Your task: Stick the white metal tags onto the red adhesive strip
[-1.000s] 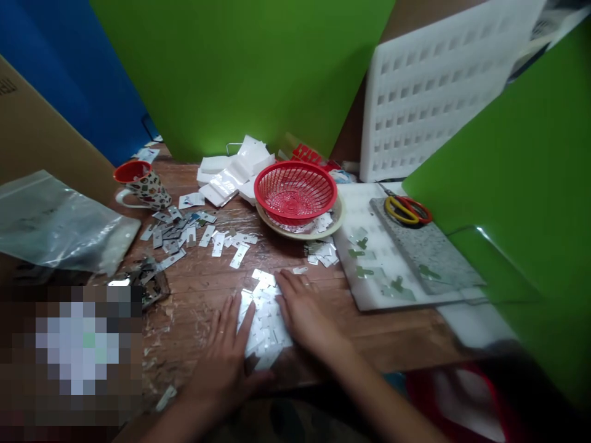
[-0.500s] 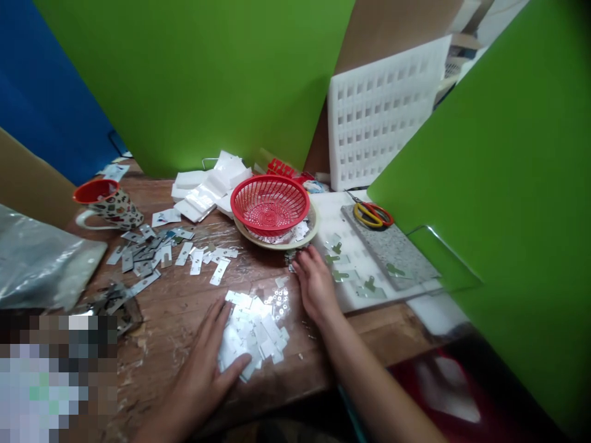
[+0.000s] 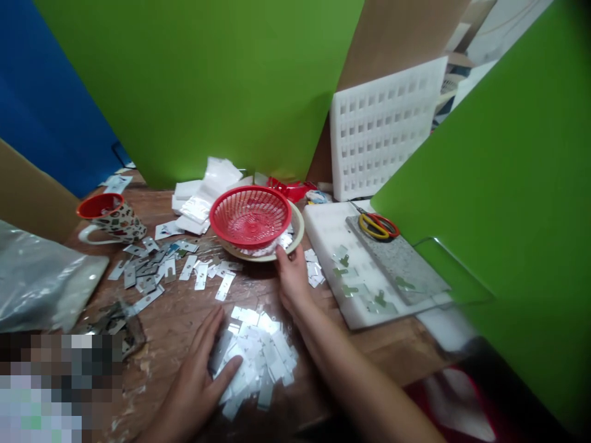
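My right hand [image 3: 293,275] grips the near right rim of a cream bowl [image 3: 299,237], its thumb on top of the rim. A red plastic basket [image 3: 252,215] sits in this bowl, and some small white pieces show between the two. My left hand [image 3: 203,360] lies open on the table, fingers spread, at the left edge of a pile of small shiny metal plates [image 3: 261,354]. Right of the bowl is a smaller group of white plates [image 3: 314,271].
Loose slotted metal plates [image 3: 150,267] lie at the left by a patterned mug [image 3: 117,221]. White packets [image 3: 203,197] rest behind. A white foam slab [image 3: 332,258] at right carries a grey stone tile [image 3: 397,252] with scissors [image 3: 376,226]. Green panels [image 3: 207,80] stand around the table.
My right hand has moved up and left onto the bowl's rim. The bowl and basket have shifted left, uncovering white plates at their right. My left hand stays by the pile.
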